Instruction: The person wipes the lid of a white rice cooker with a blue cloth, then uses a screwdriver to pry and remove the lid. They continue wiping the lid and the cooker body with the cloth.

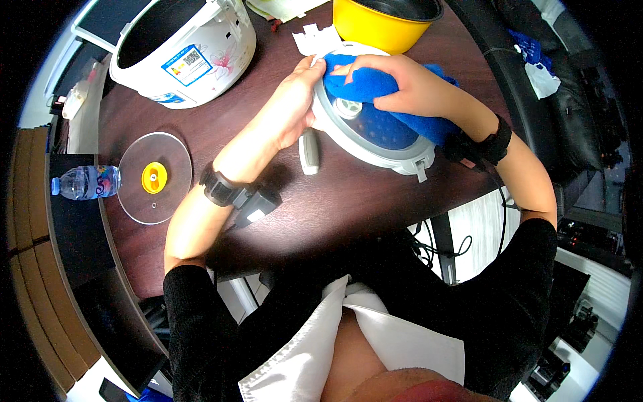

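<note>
My left hand (293, 100) is closed on the left edge of a round rice cooker lid (365, 154), which has a pale grey rim, a small round vent and a clasp at its near edge. The lid is tilted above the table. My right hand (418, 84) is closed over a bunched blue cloth (367, 86) and presses it against the lid's inner face. Part of the cloth hangs over the lid's right side. A grey oblong piece (309, 153) shows just below my left hand; I cannot tell whether it joins the lid.
The white rice cooker body (224, 63) stands open at the far left, and a yellow inner pot (375, 30) at the back. A white plastic piece (311, 40) lies beside the pot. A clear glass lid (137, 204) and a water bottle (87, 182) are at the left edge.
</note>
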The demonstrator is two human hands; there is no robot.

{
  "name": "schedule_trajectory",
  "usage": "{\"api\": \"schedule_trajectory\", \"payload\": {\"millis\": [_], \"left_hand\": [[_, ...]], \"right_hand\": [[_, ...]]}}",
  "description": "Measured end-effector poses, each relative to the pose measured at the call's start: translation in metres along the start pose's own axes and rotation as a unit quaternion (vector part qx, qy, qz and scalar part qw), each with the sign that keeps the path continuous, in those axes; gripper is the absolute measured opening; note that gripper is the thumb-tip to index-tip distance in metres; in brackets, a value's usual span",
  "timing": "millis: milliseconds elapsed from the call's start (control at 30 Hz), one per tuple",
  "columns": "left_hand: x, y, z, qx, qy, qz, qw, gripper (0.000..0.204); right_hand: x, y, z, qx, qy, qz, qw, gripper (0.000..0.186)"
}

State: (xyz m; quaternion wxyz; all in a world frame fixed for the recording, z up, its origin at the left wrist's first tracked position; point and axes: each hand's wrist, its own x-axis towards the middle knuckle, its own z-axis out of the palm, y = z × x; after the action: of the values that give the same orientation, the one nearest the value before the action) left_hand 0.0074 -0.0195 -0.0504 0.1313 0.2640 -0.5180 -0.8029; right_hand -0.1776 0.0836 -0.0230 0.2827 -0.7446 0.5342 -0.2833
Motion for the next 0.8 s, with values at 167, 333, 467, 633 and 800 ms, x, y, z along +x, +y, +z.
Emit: {"api": "schedule_trajectory", "payload": {"millis": [167, 333, 467, 633, 800], "left_hand": [[0.004, -0.012, -0.001, 0.027, 0.007, 0.026, 0.999, 0.042], [-0.004, -0.013, 0.007, 0.034, 0.010, 0.013, 0.999, 0.037], [-0.002, -0.019, 0.009, 0.041, 0.011, 0.020, 0.999, 0.039], [-0.005, -0.018, 0.015, 0.021, 0.008, 0.041, 0.999, 0.042], [-0.002, -0.020, 0.012, 0.010, 0.001, 0.044, 0.999, 0.040]], "right_hand": [[-0.001, -0.024, -0.002, 0.008, -0.066, -0.001, 0.998, 0.039], [-0.011, -0.025, 0.007, 0.011, -0.088, -0.009, 0.996, 0.038], [-0.021, -0.039, 0.010, 0.006, -0.110, -0.019, 0.994, 0.033], [-0.033, -0.055, 0.022, -0.102, -0.132, -0.029, 0.986, 0.032], [-0.051, -0.070, 0.026, -0.138, -0.178, -0.014, 0.974, 0.031]]}}
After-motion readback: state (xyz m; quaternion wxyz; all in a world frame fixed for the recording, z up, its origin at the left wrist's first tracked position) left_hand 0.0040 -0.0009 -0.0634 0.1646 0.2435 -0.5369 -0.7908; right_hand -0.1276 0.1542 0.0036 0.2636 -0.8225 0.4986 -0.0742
